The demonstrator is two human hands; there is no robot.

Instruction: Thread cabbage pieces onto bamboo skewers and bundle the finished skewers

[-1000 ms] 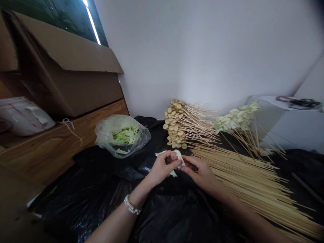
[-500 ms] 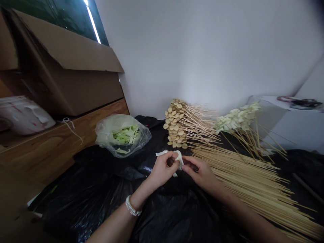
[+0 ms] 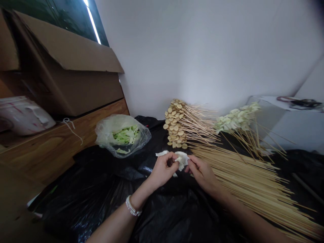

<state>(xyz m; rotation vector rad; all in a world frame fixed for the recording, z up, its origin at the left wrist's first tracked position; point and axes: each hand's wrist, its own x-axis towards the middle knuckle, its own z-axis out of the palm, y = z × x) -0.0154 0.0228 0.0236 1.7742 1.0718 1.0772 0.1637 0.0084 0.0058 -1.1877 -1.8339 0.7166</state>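
Observation:
My left hand [image 3: 163, 169], with a pearly white bracelet at the wrist, pinches a pale cabbage leaf piece [image 3: 182, 159] between thumb and fingers. The right edge of the same piece is between the fingertips of my right hand [image 3: 204, 174]. Another whitish piece [image 3: 161, 153] lies just beyond my left hand on the black plastic sheet [image 3: 162, 216]. A clear plastic bag [image 3: 106, 130] of cut green cabbage [image 3: 128, 134] sits open to the left.
Skewers with round pale slices [image 3: 176, 125] are stacked against the wall. Skewered cabbage [image 3: 238, 118] lies to their right. Many bare bamboo skewers [image 3: 248, 182] spread beside my right forearm. At left are a cardboard box [image 3: 86, 89] and a stained white tub [image 3: 22, 114] on a wooden ledge.
My right hand has shifted slightly right, drawing the edge of the cabbage piece outward so it looks wider. My left hand has stayed almost in place.

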